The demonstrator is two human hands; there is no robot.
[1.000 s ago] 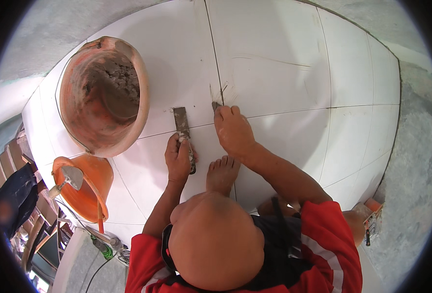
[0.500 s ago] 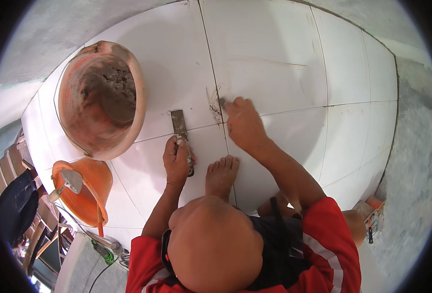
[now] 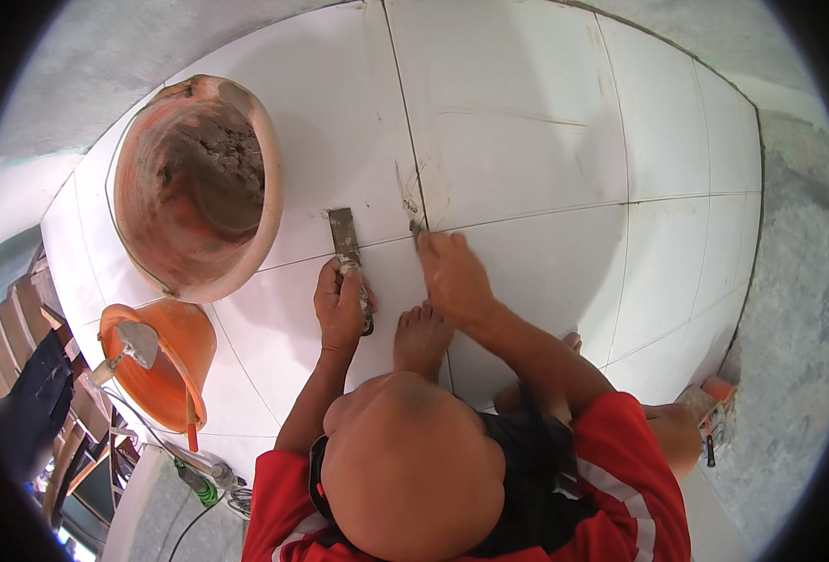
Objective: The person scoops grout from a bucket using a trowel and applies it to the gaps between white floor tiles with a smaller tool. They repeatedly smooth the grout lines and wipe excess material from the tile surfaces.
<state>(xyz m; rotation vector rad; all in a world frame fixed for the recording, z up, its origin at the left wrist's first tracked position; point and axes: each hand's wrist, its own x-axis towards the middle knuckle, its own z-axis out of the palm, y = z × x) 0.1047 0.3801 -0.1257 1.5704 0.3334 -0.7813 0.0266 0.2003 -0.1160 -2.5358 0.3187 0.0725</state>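
My left hand (image 3: 339, 309) is closed round the handle of a flat-bladed putty knife (image 3: 341, 231). Grey paste coats its blade, which points away from me just over the white tiles. Closed fingers of my right hand (image 3: 457, 279) hold a small scraper (image 3: 416, 228), mostly hidden by the hand. Its dark tip touches the floor near the crossing of the tile joints. Just beyond it, smears of grey grout (image 3: 411, 202) lie along the joint and on the tile edges.
A large bucket (image 3: 269, 187) with grey mix inside stands at the left. Nearer me, an orange bucket (image 3: 204, 351) lies tipped, with a trowel (image 3: 137, 345) at its mouth. A cable with a green plug (image 3: 204, 489) runs at lower left. My bare foot (image 3: 422, 339) rests between my arms.
My right hand has moved toward me along the joint with the scraper, down to the crossing. Fewer grout smears show beside the joint. The left hand stays almost where it was.
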